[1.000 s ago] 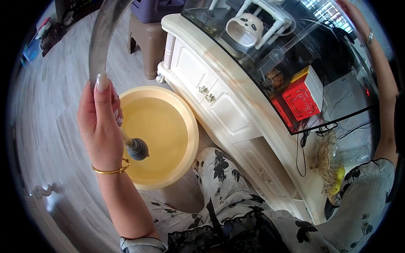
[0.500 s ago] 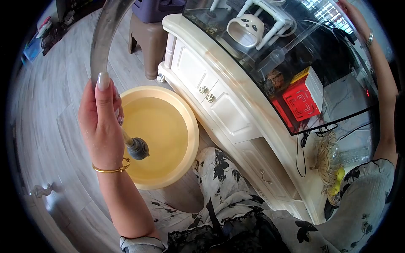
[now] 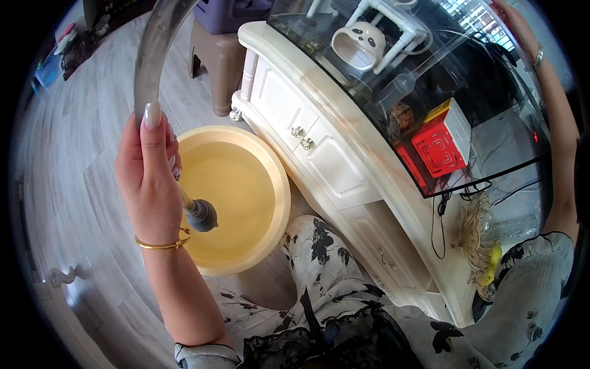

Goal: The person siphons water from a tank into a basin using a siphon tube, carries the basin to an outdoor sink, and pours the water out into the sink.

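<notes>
Left grip (image 3: 147,172), closed around a translucent hose (image 3: 149,67) that arches past the upper margin; a ribbed grey end piece (image 3: 201,215) projects below the same hand, seen against the yellow basin (image 3: 282,184). The basin's round rim lies near the white cabinet (image 3: 341,163); open plank floor (image 3: 80,172) spreads leftward. Right grip (image 3: 515,22), near the far upper side of the black-edged glass tank (image 3: 510,138) on the cabinet; its closure cannot be told.
</notes>
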Tool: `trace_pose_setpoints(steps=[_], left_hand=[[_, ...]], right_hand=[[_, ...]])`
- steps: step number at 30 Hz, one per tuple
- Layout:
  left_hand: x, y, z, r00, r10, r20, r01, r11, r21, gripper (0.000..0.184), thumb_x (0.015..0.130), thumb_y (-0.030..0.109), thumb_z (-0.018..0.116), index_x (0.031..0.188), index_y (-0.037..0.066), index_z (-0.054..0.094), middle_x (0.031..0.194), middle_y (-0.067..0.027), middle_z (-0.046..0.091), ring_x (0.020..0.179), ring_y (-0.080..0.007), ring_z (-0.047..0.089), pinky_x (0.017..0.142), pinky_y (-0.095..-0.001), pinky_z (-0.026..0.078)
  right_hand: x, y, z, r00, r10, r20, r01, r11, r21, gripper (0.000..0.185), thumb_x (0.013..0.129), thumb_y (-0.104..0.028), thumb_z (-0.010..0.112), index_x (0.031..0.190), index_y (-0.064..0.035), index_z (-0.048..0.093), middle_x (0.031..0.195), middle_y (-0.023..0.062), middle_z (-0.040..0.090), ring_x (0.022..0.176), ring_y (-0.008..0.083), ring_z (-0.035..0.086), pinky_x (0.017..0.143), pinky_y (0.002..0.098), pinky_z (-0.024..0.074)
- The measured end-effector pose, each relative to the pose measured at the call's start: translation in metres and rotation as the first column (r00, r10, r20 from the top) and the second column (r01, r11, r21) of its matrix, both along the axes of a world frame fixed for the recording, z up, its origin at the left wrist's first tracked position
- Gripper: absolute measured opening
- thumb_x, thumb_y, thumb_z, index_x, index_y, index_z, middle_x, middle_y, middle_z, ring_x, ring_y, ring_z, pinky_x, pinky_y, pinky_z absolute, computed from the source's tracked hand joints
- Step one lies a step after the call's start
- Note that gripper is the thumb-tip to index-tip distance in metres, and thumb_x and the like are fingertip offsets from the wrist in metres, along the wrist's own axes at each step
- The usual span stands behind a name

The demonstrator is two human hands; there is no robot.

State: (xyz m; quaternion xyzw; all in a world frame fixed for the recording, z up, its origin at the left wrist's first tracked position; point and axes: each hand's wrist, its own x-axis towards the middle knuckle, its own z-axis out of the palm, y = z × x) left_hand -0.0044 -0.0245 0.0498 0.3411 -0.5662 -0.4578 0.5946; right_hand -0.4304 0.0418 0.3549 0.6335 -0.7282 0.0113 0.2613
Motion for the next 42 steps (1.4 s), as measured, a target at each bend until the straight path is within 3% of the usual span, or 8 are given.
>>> trace_pose_setpoints(steps=[4, 12, 16, 18, 19, 21, 29, 42], left_hand=[[0.000, -0.001, 0.000, 1.000, -0.016, -0.014, 0.016, 1.000, 0.005, 0.026, 0.089, 0.029, 0.038, 0.075, 0.007, 0.045, 0.056, 0.0051, 0.033, 0.048, -0.0017, 0.027, 0.044, -0.0162, 0.023], [0.001, 0.000, 0.005, 1.000, -0.025, -0.001, 0.025, 1.000, 0.010, 0.026, 0.089, 0.029, 0.038, 0.075, 0.008, 0.044, 0.056, 0.0052, 0.033, 0.048, -0.0013, 0.026, 0.043, -0.0160, 0.023], [0.003, -0.001, 0.004, 0.999, -0.032, 0.010, 0.032, 0.999, 0.003, 0.026, 0.089, 0.029, 0.037, 0.074, 0.007, 0.044, 0.056, 0.0053, 0.032, 0.047, -0.0012, 0.026, 0.042, -0.0159, 0.023], [0.003, -0.001, 0.003, 0.999, -0.037, 0.011, 0.037, 0.999, 0.007, 0.026, 0.089, 0.028, 0.037, 0.074, 0.007, 0.044, 0.056, 0.0054, 0.032, 0.047, -0.0011, 0.026, 0.042, -0.0159, 0.022], [0.003, -0.001, 0.003, 0.999, -0.039, 0.013, 0.039, 0.999, 0.010, 0.026, 0.089, 0.028, 0.037, 0.074, 0.007, 0.044, 0.056, 0.0054, 0.031, 0.047, -0.0010, 0.026, 0.042, -0.0159, 0.022], [0.004, -0.001, 0.003, 0.999, -0.045, 0.018, 0.045, 0.999, 0.013, 0.026, 0.089, 0.028, 0.037, 0.074, 0.007, 0.044, 0.056, 0.0054, 0.031, 0.047, -0.0009, 0.025, 0.042, -0.0158, 0.022], [0.008, -0.001, 0.003, 0.999, -0.051, 0.013, 0.051, 0.999, 0.002, 0.026, 0.089, 0.028, 0.038, 0.075, 0.007, 0.044, 0.057, 0.0052, 0.031, 0.048, -0.0010, 0.025, 0.042, -0.0158, 0.022], [0.012, -0.004, 0.007, 0.999, -0.032, -0.001, 0.032, 0.999, -0.019, 0.025, 0.089, 0.028, 0.038, 0.076, 0.007, 0.045, 0.058, 0.0050, 0.033, 0.048, -0.0011, 0.026, 0.042, -0.0155, 0.022]], right_hand=[[0.006, 0.000, -0.004, 0.988, -0.048, 0.144, 0.056, 0.997, -0.054, 0.023, 0.081, -0.017, 0.042, 0.090, -0.0001, 0.055, 0.082, 0.0164, 0.059, 0.075, 0.0285, 0.056, 0.068, 0.0357, 0.0427], [-0.059, -0.018, 0.018, 0.995, 0.102, -0.021, -0.099, 0.991, 0.089, 0.023, 0.081, -0.018, 0.042, 0.090, -0.0011, 0.055, 0.083, 0.0186, 0.058, 0.077, 0.0328, 0.055, 0.068, 0.0375, 0.0421], [-0.032, -0.007, 0.012, 0.850, 0.189, -0.491, -0.148, 0.982, 0.121, 0.023, 0.081, -0.017, 0.043, 0.091, -0.0013, 0.056, 0.082, 0.0182, 0.059, 0.075, 0.0312, 0.055, 0.067, 0.0368, 0.0423], [-0.023, -0.009, 0.011, 0.997, 0.047, 0.054, -0.049, 0.998, 0.042, 0.023, 0.081, -0.018, 0.043, 0.091, -0.0011, 0.056, 0.081, 0.0179, 0.059, 0.073, 0.0291, 0.055, 0.066, 0.0356, 0.0426], [-0.018, -0.010, 0.009, 0.942, -0.021, 0.336, 0.013, 1.000, 0.027, 0.024, 0.082, -0.018, 0.043, 0.092, -0.0010, 0.055, 0.081, 0.0178, 0.059, 0.072, 0.0280, 0.055, 0.066, 0.0351, 0.0428], [-0.004, -0.009, 0.002, 0.908, -0.026, 0.418, 0.052, 0.997, -0.050, 0.024, 0.082, -0.019, 0.043, 0.092, -0.0009, 0.055, 0.080, 0.0176, 0.059, 0.071, 0.0272, 0.055, 0.066, 0.0346, 0.0429], [-0.013, -0.008, 0.008, 1.000, -0.006, 0.018, 0.005, 1.000, 0.013, 0.023, 0.082, -0.018, 0.044, 0.092, -0.0010, 0.055, 0.080, 0.0175, 0.059, 0.071, 0.0271, 0.055, 0.065, 0.0346, 0.0431], [-0.022, -0.005, 0.009, 0.903, 0.108, -0.416, -0.069, 0.992, 0.108, 0.021, 0.080, -0.016, 0.046, 0.093, -0.0015, 0.054, 0.081, 0.0179, 0.059, 0.073, 0.0297, 0.055, 0.067, 0.0362, 0.0432]])
